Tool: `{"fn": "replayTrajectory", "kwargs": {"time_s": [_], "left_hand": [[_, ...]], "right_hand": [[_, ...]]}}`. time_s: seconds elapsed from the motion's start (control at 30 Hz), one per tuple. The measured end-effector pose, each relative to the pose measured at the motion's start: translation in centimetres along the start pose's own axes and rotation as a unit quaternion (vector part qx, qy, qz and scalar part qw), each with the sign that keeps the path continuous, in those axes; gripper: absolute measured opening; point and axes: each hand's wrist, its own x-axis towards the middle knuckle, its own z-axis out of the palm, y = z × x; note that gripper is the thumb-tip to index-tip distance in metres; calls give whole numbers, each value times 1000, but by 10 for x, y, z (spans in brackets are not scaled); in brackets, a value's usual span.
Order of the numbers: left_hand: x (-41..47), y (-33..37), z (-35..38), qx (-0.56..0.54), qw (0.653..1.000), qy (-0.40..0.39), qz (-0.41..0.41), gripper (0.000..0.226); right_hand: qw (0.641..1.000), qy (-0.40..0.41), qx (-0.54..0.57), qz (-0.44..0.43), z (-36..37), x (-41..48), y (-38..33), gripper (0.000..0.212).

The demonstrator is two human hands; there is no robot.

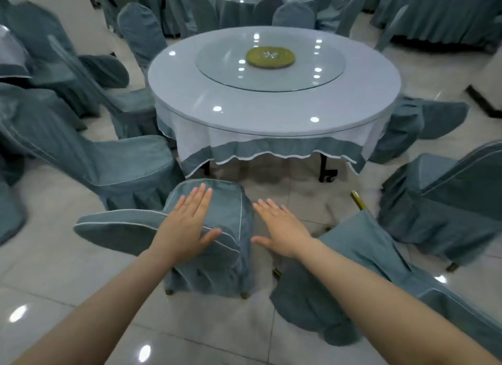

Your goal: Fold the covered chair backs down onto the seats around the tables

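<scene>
A chair in a teal cover (225, 215) stands right in front of me, and its back lies flat and sticks out to the left. My left hand (190, 220) rests flat on its top, fingers straight. Just right of that chair, my right hand (279, 228) hovers over the floor with its fingers spread and holds nothing. Another covered chair (353, 269) leans at the lower right, with a gold leg tip (358, 200) showing. More teal chairs ring the round table (271, 111); one (122, 163) at the left still has its back raised.
The table carries a glass turntable (271, 73) with a green mat (270, 56) at its centre, and a white skirt edged in teal hangs below. Covered chairs (440, 196) crowd the right and left sides. Glossy tiled floor (81, 283) lies around my arms. Further tables stand behind.
</scene>
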Motion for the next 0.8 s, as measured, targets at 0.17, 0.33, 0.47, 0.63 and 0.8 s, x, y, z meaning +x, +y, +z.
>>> {"fn": "replayTrajectory", "kwargs": {"time_s": [0.17, 0.33, 0.47, 0.63, 0.8], "left_hand": [[36, 98, 25, -18, 1000, -13, 6, 85], [81, 207, 55, -60, 996, -53, 26, 83], [113, 276, 68, -94, 992, -63, 52, 83], [143, 322, 86, -94, 989, -89, 76, 83], [173, 353, 105, -99, 984, -112, 99, 83]], "right_hand": [[999, 14, -9, 39, -19, -73, 100, 86], [994, 11, 0, 112, -29, -160, 215, 85], [982, 6, 16, 186, -26, -212, 282, 85], [970, 11, 39, 240, -15, -242, 337, 86], [960, 61, 95, 258, -19, -274, 368, 70]]}}
